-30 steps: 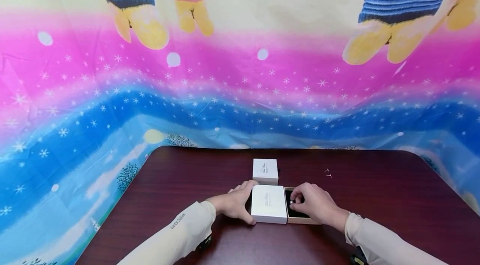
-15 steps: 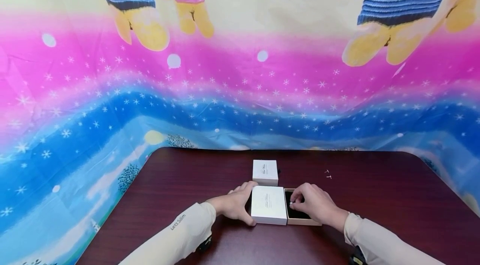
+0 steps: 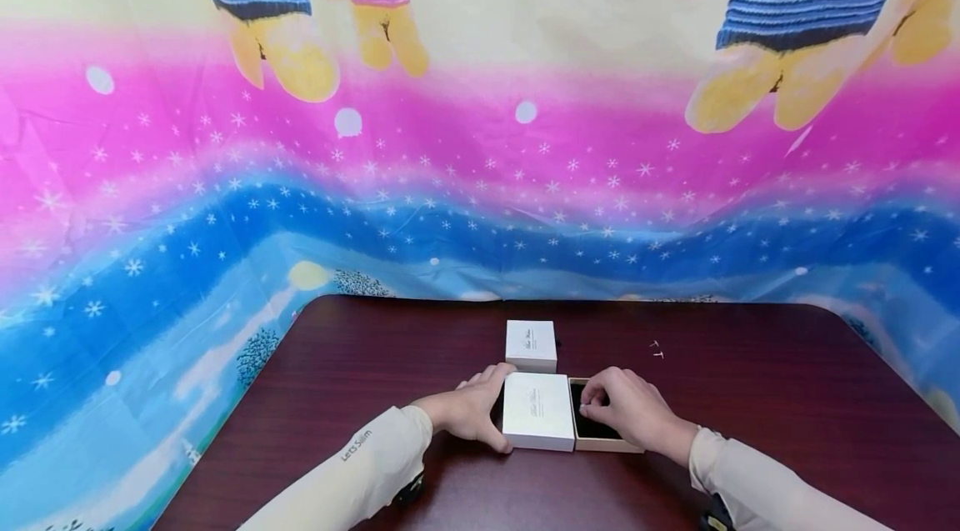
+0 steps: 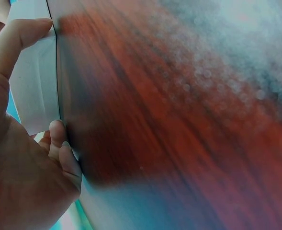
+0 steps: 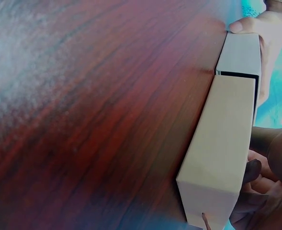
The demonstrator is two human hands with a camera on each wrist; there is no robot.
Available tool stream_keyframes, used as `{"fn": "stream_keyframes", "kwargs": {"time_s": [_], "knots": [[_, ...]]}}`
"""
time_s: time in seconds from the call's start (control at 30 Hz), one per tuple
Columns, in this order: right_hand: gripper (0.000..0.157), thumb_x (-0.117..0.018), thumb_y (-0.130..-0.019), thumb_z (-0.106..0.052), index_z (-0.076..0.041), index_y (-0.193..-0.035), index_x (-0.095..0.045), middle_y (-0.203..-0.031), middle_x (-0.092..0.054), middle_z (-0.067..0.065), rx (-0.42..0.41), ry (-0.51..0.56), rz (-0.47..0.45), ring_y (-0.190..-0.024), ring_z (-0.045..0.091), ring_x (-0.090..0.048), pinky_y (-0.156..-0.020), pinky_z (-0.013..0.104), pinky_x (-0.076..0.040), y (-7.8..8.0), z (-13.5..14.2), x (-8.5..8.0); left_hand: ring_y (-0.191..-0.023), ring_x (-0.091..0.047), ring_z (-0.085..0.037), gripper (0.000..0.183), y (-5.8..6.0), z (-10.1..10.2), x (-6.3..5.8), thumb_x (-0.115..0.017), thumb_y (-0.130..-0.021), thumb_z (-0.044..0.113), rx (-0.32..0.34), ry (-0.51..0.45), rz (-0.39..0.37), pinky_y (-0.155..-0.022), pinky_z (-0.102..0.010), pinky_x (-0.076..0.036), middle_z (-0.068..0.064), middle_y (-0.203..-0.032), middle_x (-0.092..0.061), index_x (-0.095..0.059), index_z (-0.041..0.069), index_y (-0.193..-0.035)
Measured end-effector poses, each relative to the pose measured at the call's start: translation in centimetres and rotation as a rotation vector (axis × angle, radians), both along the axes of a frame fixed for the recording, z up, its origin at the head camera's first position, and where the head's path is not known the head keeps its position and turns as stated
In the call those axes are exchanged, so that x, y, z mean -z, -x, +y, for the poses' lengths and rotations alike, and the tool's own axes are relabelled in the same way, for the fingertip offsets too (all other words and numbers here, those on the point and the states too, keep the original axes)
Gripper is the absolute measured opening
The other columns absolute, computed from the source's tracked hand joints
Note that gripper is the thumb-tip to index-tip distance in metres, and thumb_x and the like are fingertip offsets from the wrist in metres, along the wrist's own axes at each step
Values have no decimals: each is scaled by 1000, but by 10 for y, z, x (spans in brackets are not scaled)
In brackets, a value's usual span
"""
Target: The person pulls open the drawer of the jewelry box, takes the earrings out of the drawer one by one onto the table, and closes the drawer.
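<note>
My left hand [image 3: 472, 413] holds the left end of a white drawer box's sleeve [image 3: 537, 412], thumb at the near corner and fingers at the far one; the left wrist view shows this sleeve [image 4: 33, 86] between them. A kraft-coloured drawer [image 3: 609, 445] with a black lining [image 3: 592, 427] sticks out of its right side. Over that lining, my right hand [image 3: 630, 404] pinches a tiny pale bead-like piece, mostly hidden by the fingertips. In the right wrist view the drawer [image 5: 217, 139] stands in front of the sleeve [image 5: 240, 51], with the right fingers dipping inside it.
A smaller white box [image 3: 530, 343] with a dark tab on its right side stands just behind the sleeve. Two tiny white T-shaped pieces [image 3: 657, 354] lie farther right on the dark wooden table [image 3: 375, 348]. A printed cloth [image 3: 480, 181] hangs behind the table.
Both hands and the boxes keep nearly the same places. The bead-like piece at the right fingertips shows less than before. The whole view has shifted very slightly.
</note>
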State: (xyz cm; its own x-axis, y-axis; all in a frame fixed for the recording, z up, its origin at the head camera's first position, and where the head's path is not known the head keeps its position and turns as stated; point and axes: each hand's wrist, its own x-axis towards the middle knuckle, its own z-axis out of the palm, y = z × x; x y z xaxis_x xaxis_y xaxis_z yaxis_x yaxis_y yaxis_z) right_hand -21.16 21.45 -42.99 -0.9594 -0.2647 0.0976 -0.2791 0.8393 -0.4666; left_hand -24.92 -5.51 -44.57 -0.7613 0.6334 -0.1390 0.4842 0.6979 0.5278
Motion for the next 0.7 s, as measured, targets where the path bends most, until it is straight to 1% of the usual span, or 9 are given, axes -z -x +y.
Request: {"fn": "stream_keyframes", "kwargs": {"time_s": [0.43,0.7], "knots": [[16,-80,-85,-17,-26,-76,-71,-67,-58,-15,8,-9,14,-60,2,-47,-52,25,-39,-1,-1,-3,-118,-46,-14,102,-1,1,-1,-92,-63,31,-9,1,7,-96,-31,-37,1,-134,-49,-33,17,-146],[16,-80,-85,-16,-26,-76,-71,-67,-58,-15,16,-8,35,-61,2,-47,-55,24,-40,1,-3,-4,-121,-46,-16,104,-1,1,-1,-91,-63,31,-9,7,6,-97,-33,-37,0,-136,-48,-31,16,-147]]}}
